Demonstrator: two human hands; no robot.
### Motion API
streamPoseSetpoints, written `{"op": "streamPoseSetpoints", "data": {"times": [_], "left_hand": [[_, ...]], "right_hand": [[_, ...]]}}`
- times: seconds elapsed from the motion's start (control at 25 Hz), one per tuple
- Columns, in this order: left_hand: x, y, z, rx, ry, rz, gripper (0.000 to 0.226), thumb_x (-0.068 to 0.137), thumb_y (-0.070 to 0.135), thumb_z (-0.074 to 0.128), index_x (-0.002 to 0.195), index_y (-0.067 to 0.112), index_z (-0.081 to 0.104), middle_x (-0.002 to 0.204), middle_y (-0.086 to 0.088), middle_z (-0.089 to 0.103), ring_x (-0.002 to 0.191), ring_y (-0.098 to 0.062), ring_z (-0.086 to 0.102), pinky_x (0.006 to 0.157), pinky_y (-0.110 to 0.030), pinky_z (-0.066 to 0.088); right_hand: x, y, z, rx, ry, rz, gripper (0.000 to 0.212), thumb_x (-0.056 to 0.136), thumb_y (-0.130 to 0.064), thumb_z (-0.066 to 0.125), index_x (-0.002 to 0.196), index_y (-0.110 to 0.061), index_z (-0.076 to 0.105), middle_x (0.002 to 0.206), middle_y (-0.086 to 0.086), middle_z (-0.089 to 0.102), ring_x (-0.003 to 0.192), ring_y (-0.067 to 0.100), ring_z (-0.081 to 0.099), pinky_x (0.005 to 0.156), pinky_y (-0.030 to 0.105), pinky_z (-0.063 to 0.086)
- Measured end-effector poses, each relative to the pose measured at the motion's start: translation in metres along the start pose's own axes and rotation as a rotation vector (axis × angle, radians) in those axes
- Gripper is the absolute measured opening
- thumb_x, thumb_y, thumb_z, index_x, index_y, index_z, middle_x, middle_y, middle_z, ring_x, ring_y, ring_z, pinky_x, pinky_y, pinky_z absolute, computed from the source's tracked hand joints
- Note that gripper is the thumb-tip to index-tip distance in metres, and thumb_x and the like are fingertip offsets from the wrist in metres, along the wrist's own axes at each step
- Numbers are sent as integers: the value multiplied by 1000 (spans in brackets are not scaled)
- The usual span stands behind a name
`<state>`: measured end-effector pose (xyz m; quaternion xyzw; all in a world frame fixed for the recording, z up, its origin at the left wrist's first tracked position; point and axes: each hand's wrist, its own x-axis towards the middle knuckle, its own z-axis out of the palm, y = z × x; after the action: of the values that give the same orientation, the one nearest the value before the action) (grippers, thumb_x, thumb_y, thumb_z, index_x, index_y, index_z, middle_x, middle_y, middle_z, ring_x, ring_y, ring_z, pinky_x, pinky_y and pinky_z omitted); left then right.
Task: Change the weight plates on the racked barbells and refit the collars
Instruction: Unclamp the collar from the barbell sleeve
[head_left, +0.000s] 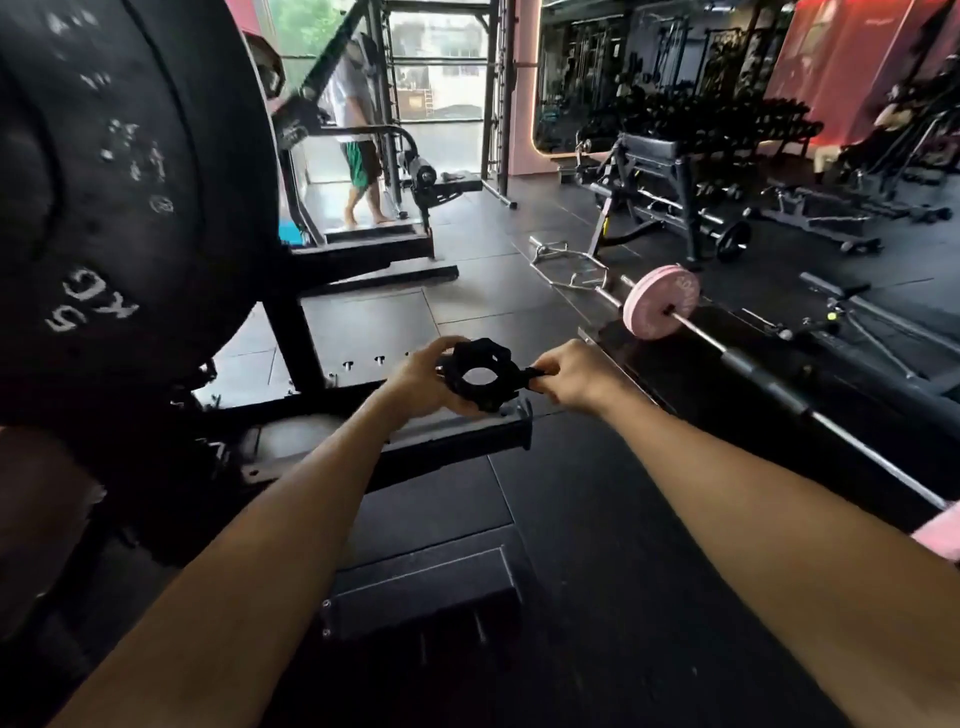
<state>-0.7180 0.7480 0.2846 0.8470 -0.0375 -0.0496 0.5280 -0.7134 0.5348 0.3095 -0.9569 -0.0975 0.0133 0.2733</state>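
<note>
A person holds a black barbell collar out in front with both hands: the left hand curled round its ring, the right hand pinching its lever. The collar's bore faces the camera. The large black weight plate looms up and to the left, nearer the left hand.

A big black weight plate fills the upper left, close beside the left arm, walling off that side. Below it the dark rack frame juts out under both hands. On the right a barbell with a pink plate runs diagonally along the floor. Between frame and barbell lies open black floor mat, free for a hand to pass.
</note>
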Motion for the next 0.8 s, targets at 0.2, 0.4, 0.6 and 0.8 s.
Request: {"op": "streamPoseSetpoints", "data": {"times": [0.2,0.4,0.6,0.8], "left_hand": [[88,-83,9,47,-71,-118,83,44,4,88,112,38,57,104,0,69,92,-23,69,89,-28,53],[149,-145,28,112,-110,-229,90,49,-1,87,127,30,55,108,-3,68,93,-18,63,92,-28,48],[188,-185,39,138,-156,-273,91,52,-5,85,129,31,52,111,-2,67,99,-27,67,97,-35,51],[203,-206,47,217,-172,-322,95,43,16,86,125,44,47,111,5,66,106,-26,64,100,-44,48]], "right_hand": [[82,38,65,-78,-129,128,22,83,-29,69,104,-23,75,103,3,74,101,21,66,83,29,51],[139,75,123,-125,-178,225,22,83,-31,69,105,-29,73,106,2,72,102,25,64,78,30,48],[173,99,164,-126,-218,292,24,87,-31,67,111,-32,71,115,3,69,108,27,62,85,35,49],[186,112,185,-119,-214,331,23,89,-30,65,111,-32,71,115,4,68,107,27,62,81,33,47]]}}
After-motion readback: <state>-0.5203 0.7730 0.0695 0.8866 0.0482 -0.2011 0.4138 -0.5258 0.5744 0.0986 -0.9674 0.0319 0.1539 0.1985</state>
